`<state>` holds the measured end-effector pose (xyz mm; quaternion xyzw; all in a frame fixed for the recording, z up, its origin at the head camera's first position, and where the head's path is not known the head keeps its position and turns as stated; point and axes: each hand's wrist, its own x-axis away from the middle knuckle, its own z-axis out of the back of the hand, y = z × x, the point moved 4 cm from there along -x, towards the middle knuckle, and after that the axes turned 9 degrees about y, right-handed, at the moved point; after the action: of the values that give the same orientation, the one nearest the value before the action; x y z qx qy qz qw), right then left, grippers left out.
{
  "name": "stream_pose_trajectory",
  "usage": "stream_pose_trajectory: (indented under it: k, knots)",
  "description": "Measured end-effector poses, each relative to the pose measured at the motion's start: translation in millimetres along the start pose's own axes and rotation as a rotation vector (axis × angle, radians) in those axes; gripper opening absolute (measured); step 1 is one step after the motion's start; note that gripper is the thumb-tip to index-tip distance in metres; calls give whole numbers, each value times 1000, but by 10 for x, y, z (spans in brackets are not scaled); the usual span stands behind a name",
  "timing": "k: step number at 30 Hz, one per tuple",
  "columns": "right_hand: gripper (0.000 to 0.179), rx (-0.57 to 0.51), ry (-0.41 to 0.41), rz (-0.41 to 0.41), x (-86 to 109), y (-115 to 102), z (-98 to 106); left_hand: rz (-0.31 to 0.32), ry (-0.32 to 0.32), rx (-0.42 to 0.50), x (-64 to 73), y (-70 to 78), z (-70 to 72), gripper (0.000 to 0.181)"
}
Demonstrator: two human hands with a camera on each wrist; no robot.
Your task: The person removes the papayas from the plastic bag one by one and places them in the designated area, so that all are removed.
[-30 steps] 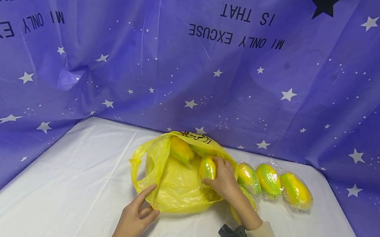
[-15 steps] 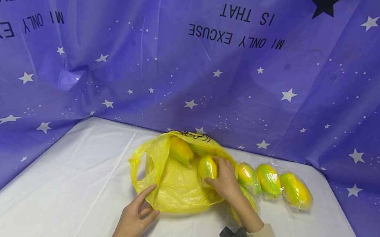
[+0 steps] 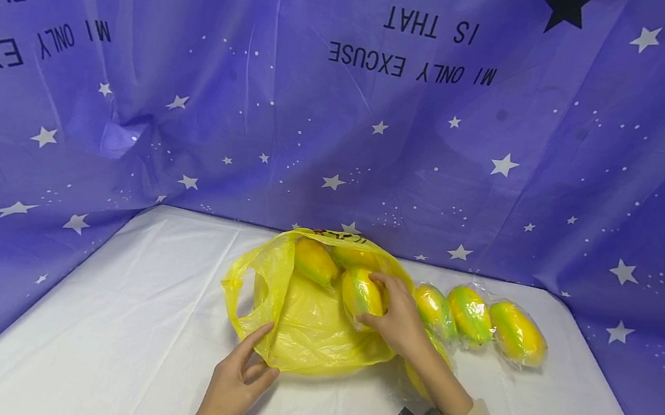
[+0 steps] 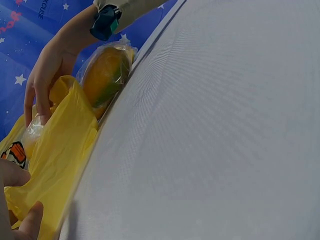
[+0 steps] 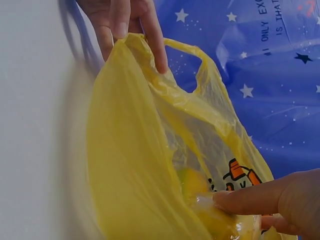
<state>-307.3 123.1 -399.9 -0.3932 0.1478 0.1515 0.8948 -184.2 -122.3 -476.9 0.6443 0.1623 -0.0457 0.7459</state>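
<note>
A yellow plastic bag [image 3: 310, 349] lies on its side with its mouth facing the person. My left hand [image 3: 234, 382] pinches the near edge of that mouth, thumb and fingers on the film, as the right wrist view also shows. Inside the opening, my right hand [image 3: 404, 322] grips a yellow-green mango [image 3: 361, 293] in clear wrap, thumb in front and fingers behind. Deeper in the bag lie another mango [image 3: 314, 261] on the left and one more [image 3: 357, 256] at the back, partly covered by the bag's upper side.
Right of the bag, three wrapped mangoes [image 3: 470, 316] form a row on the white tablecloth [image 3: 110, 332]. Another wrapped mango [image 3: 415, 377] sits partly hidden beneath the right forearm. A purple star-printed curtain [image 3: 294, 121] hangs behind and along both sides.
My right hand has shifted slightly right and toward me with the mango, which shows more fully in the bag's mouth. The left hand stays put on the bag's edge.
</note>
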Motion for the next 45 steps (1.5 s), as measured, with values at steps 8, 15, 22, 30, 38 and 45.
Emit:
stream_pose_trajectory:
  k: [8, 15, 22, 30, 38, 45]
  knots:
    - [68, -92, 44, -6, 78, -91, 107, 3, 12, -1, 5, -3, 2, 71]
    - [67, -147, 76, -7, 144, -178, 222, 5, 14, 9, 4, -3, 3, 71]
    - [63, -166, 92, 14, 228, -222, 333, -9, 9, -6, 5, 14, 10, 70]
    - [64, -211, 74, 33, 363, -261, 473, -20, 2, -12, 5, 16, 8, 70]
    - [64, -223, 98, 26, 508, -238, 634, -6, 0, -1, 5, 9, 5, 70]
    - [68, -199, 126, 36, 631, -222, 733, -10, 4, -2, 5, 9, 4, 69]
